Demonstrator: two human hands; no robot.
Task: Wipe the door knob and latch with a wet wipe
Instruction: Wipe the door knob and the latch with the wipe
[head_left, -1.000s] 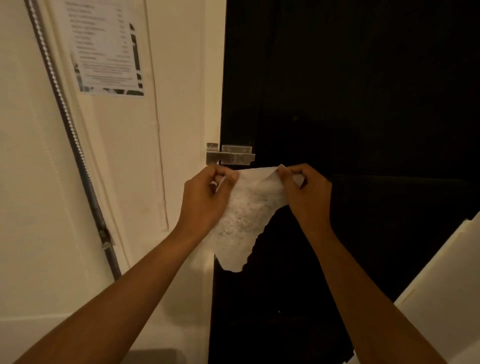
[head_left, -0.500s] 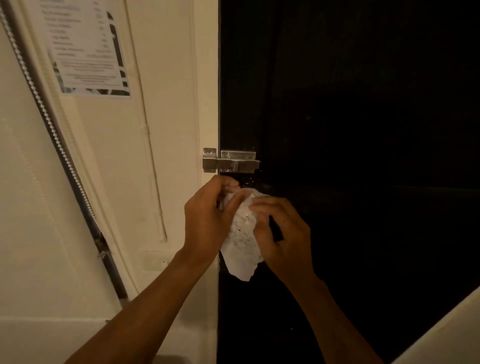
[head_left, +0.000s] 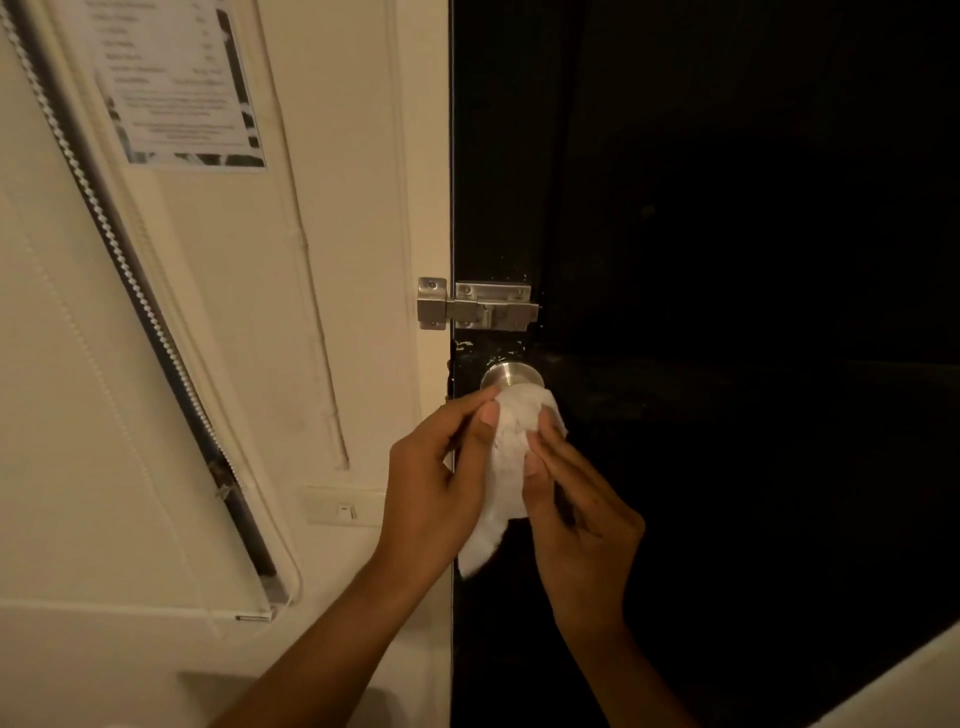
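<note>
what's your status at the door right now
Both hands on the wipe: left hand, right hand. Wipe bunched over the knob, its rim showing above. Latch bare, untouched. Nothing in the way.

The wet wipe (head_left: 511, 441) covers the front of the door knob (head_left: 511, 375), so only its upper metal rim shows. The left hand (head_left: 441, 478) and right hand (head_left: 576, 514) hide part of the wipe between them. The printed notice (head_left: 176, 88) on the wall is cut off at the top, its text too blurred to read. The dark door (head_left: 727, 260) shows hardly any surface detail.
</note>
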